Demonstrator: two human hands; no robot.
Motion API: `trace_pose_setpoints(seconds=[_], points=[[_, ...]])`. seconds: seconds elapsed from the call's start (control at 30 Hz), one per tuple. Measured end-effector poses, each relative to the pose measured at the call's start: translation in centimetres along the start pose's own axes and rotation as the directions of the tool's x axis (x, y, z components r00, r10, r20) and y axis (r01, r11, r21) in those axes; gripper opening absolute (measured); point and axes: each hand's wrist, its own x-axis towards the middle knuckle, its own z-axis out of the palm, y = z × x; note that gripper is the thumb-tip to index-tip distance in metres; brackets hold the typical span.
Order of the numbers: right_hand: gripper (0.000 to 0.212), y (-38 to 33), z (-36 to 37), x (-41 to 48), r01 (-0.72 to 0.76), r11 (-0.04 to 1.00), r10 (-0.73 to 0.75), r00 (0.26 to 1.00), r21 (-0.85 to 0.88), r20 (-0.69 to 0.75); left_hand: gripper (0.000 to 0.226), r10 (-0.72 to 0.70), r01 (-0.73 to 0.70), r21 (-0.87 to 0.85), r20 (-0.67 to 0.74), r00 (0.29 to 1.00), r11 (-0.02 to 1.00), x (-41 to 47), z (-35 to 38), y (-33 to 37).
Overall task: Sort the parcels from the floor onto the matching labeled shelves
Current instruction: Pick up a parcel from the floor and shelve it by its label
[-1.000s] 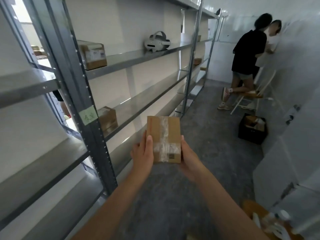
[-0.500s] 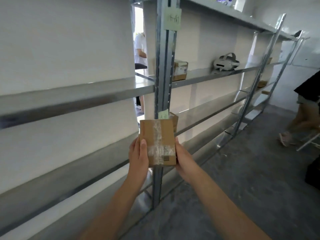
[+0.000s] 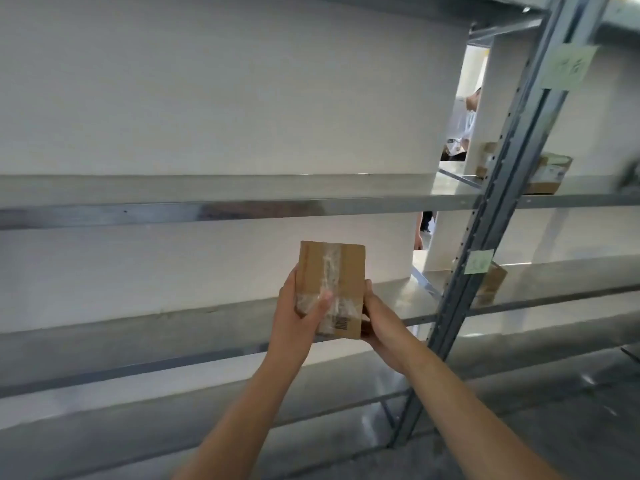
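Observation:
A small brown cardboard parcel (image 3: 341, 271) with clear tape and a barcode is held upright in front of me. My left hand (image 3: 298, 315) grips its left side with the thumb across the taped front. My right hand (image 3: 379, 318) holds its right edge and bottom corner. The parcel hovers in front of the metal shelf unit, between the upper shelf (image 3: 207, 202) and the lower shelf (image 3: 173, 327). Two pale green labels (image 3: 568, 65) (image 3: 478, 262) are stuck on the grey upright post (image 3: 498, 209) to the right; their writing is blurred.
Right of the post, a cardboard box (image 3: 545, 173) sits on the upper shelf and another box (image 3: 491, 284) on the lower one. Through a gap behind the rack, part of a person (image 3: 465, 123) shows. Grey concrete floor (image 3: 554, 427) lies at lower right.
My view has swung left along the rack, so the upright post now stands to the right of the parcel. Both hands keep the same hold on the parcel. The headset and the far people have left view.

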Motion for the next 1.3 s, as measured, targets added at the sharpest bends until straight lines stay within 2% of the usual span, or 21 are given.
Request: trace_pose_setpoints(seconds=[0.1,0.17,0.23,0.37,0.5,0.57,0.67,0.73,0.83,0.9,1.0,1.1,1.3], points=[[0.086,-0.7,3.2,0.8,0.034,0.999,-0.034,0.999,-0.013,0.017,0.06,-0.023,0.027,0.051,-0.079,0.997,0.998,0.4,-3.6,-0.2],[0.088,-1.2,5.1,1.3,0.044,0.999,-0.044,0.999,-0.002,0.031,0.066,-0.034,0.043,0.055,-0.153,0.988,0.998,0.2,-5.6,0.3],[0.09,-1.7,6.8,1.3,0.064,0.998,-0.063,0.996,-0.013,0.064,0.06,0.005,0.01,0.063,-0.235,0.972,0.998,-0.1,-7.4,0.6],[0.081,-2.8,9.5,1.4,0.147,0.988,-0.139,0.98,-0.04,0.145,0.045,0.026,-0.005,0.076,-0.284,0.958,0.997,-0.4,-10.0,1.0],[0.072,-3.5,11.0,0.9,0.209,0.978,-0.204,0.964,-0.016,0.173,0.039,0.027,-0.002,0.073,-0.332,0.943,0.997,-0.7,-11.1,1.0],[0.068,-3.9,11.3,0.5,0.231,0.973,-0.222,0.953,-0.021,0.208,0.039,-0.005,0.025,0.056,-0.343,0.939,0.998,-0.8,-11.2,0.6],[0.057,-4.2,11.2,0.1,0.243,0.966,-0.213,0.942,-0.091,0.26,0.041,-0.102,0.083,-0.072,-0.328,0.939,0.994,-1.0,-10.7,-0.1],[0.053,-4.2,10.7,0.2,0.253,0.957,-0.214,0.946,-0.143,0.243,0.046,-0.131,0.107,-0.096,-0.286,0.949,0.99,-1.2,-10.1,-0.2],[0.049,-4.1,9.9,0.1,0.182,0.97,-0.149,0.968,-0.163,0.2,0.052,-0.114,0.093,-0.104,-0.224,0.968,0.99,-1.1,-9.2,-0.4],[0.051,-4.0,9.2,-0.1,0.135,0.977,-0.109,0.981,-0.163,0.162,0.056,-0.101,0.082,-0.11,-0.182,0.978,0.991,-0.9,-8.5,-0.5],[0.068,-3.5,8.3,0.2,0.046,0.991,-0.038,0.997,-0.124,0.067,0.056,-0.111,0.097,-0.107,-0.13,0.985,0.99,-0.7,-7.4,-0.2],[0.068,-3.5,7.4,0.3,-0.006,0.995,0.008,1.0,-0.096,0.02,0.048,-0.139,0.125,-0.111,-0.126,0.982,0.986,-0.7,-6.5,0.2],[0.063,-4.0,5.5,0.2,0.01,0.99,-0.008,1.0,-0.141,0.015,0.037,-0.134,0.12,-0.077,-0.215,0.967,0.99,-0.4,-5.6,0.2]])
